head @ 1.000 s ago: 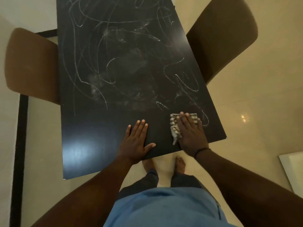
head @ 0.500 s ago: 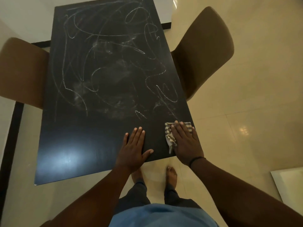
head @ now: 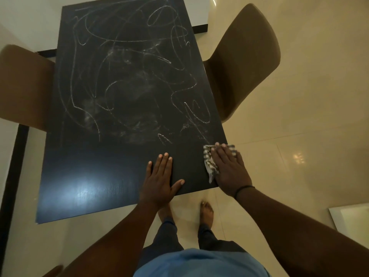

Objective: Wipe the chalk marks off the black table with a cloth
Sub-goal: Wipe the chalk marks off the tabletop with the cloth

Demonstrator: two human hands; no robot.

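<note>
Risk is seen first at the near right corner of the black desk point(head: 103, 176), where the cloth point(head: 209, 162) is pressed flat under the right hand point(head: 229, 168); part of the cloth and the outer fingers already lie over the right edge, so a stroke carried further to the right could pull the cloth off the desk, and it could fall to the floor point(head: 299, 116); the right hand is laid flat with straight fingers and is not closed around the cloth, so the cloth could also slip out from under the palm or bunch up when it is pushed. The left hand point(head: 159, 182) is spread flat on the bare near strip of the desk and grasps nothing; if much weight is leaned on it, the desk could shift. The cloth is small, striped in light and dark, and crumpled, with a frayed end hanging toward the near edge; the chalk marks point(head: 129, 80), loops and smears, cover the middle and far part, so most of the wiping is judged to remain; dry chalk could be only smeared by such a small cloth.
</note>
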